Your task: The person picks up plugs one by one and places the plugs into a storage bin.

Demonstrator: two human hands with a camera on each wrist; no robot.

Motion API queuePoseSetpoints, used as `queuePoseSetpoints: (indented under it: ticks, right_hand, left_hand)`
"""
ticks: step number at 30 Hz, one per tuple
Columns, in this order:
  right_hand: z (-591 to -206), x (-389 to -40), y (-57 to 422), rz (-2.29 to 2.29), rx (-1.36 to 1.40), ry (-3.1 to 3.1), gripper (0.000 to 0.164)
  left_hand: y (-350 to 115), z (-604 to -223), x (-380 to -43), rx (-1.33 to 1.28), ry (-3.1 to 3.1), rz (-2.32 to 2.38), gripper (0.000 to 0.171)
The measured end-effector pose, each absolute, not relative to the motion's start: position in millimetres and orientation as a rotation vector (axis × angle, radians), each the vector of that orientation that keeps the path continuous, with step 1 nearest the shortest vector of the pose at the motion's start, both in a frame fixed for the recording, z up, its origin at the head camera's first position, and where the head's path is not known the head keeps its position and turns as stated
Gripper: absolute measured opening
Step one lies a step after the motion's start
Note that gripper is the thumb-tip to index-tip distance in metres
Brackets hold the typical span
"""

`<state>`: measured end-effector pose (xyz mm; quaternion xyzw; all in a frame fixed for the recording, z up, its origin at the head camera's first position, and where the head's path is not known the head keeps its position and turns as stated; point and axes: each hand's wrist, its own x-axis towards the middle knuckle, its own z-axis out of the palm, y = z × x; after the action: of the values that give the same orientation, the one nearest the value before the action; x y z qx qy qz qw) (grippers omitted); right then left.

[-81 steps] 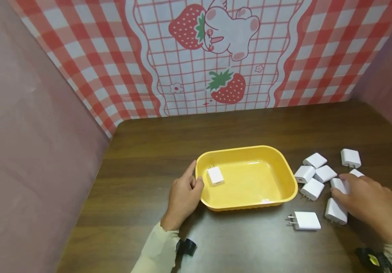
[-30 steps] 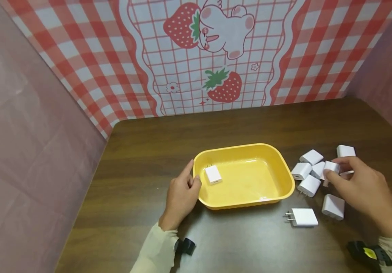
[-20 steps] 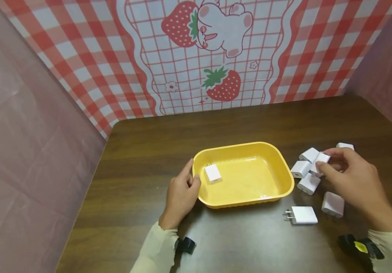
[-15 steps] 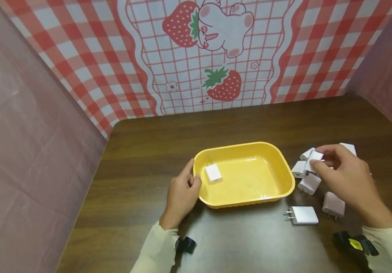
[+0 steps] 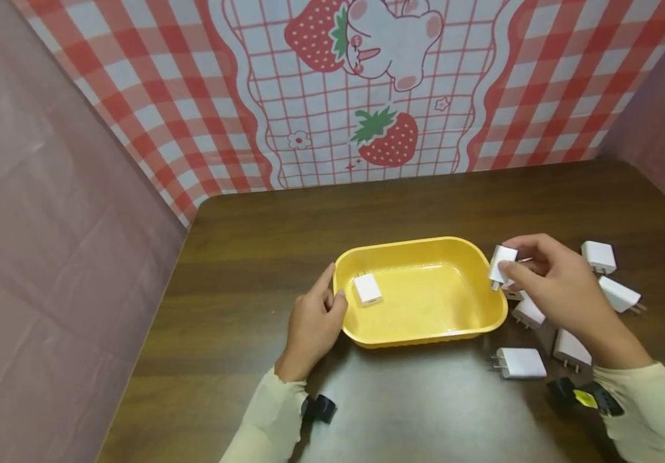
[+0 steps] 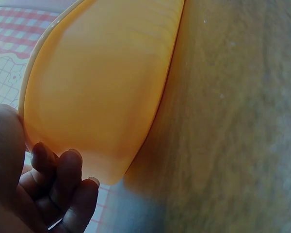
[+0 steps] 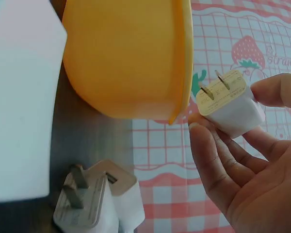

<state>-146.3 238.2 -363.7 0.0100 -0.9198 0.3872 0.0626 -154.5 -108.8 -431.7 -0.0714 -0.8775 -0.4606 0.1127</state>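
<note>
My right hand (image 5: 558,276) pinches a white charger plug (image 5: 503,265) between thumb and fingers, just above the right rim of a yellow plastic basin (image 5: 425,337). In the right wrist view its two metal prongs (image 7: 214,87) show, with the basin's outer wall (image 7: 126,63) beside it. My left hand (image 5: 315,321) holds the basin's left rim; in the left wrist view its fingers (image 6: 70,170) are curled near the wall. One white charger (image 5: 367,290) lies inside the basin at the left. Several more chargers lie to the right, including one (image 5: 521,363) with prongs pointing left.
Near the right hand are loose chargers, among them one (image 5: 599,256) at the back and one (image 5: 620,294) beyond the wrist. Another charger (image 5: 572,350) lies below the right hand. A checked strawberry-print cloth (image 5: 387,138) hangs behind the brown wooden table (image 5: 251,257).
My right hand has picked up a charger from the group and carried it left to the basin's right rim. The left hand stays at the basin's left end.
</note>
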Motion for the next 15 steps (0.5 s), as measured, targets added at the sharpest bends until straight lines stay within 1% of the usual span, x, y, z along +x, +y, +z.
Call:
queuePoseSetpoints:
  ticks: [10, 15]
  right_hand:
    - [-347, -156, 218, 1.080, 0.186, -2.870, 0.046]
    - [-334, -167, 205, 0.979, 0.296, -2.919, 0.041]
  left_hand:
    - [-108, -429, -154, -0.214, -2.567, -1.346, 0.055]
    - [-109, -429, -155, -0.218, -2.566, -1.335, 0.054]
